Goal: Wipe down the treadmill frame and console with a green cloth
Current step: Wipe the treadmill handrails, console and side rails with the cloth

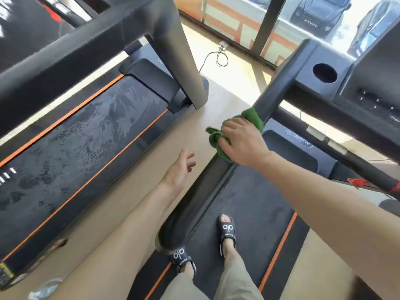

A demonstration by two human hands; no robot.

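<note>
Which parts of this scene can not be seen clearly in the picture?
- Head view: the black treadmill handrail under the crumpled green cloth, covered by cloth and right hand.
- The black console, cut off by the right edge.
- Left hand open, its far side hidden.

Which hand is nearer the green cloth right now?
Right. The right hand grips the green cloth wrapped around the treadmill handrail. The left hand hangs open beside the rail, below the cloth, touching nothing.
</note>
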